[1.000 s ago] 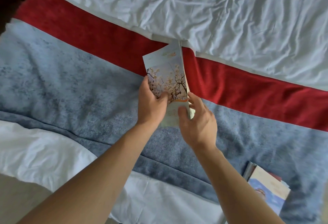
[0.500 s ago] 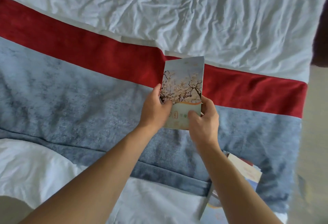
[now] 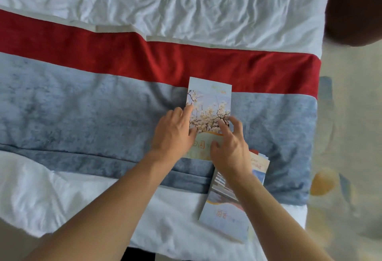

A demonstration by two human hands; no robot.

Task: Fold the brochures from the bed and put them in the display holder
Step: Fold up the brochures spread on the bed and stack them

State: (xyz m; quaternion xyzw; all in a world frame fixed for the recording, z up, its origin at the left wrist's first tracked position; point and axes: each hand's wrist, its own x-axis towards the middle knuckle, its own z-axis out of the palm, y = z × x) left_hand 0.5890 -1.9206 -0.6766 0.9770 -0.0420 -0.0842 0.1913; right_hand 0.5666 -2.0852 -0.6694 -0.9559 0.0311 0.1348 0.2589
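Observation:
A folded brochure (image 3: 209, 99) with white blossoms on its cover lies flat on the blue band of the bed runner (image 3: 82, 112). My left hand (image 3: 173, 132) presses its left edge with straight fingers. My right hand (image 3: 229, 147) presses its lower right part, fingers spread on the cover. A stack of other brochures (image 3: 227, 209) lies under my right forearm near the bed's near edge. No display holder is in view.
The runner's red band (image 3: 103, 54) crosses the bed above the blue one, with crumpled white sheets (image 3: 186, 2) beyond. The bed's right edge meets a patterned floor (image 3: 347, 136). A dark object (image 3: 355, 6) sits at the top right.
The brochure was held up in both hands; now it lies flat on the blue band with both hands pressing on it. The view has shifted right, showing the stack and floor.

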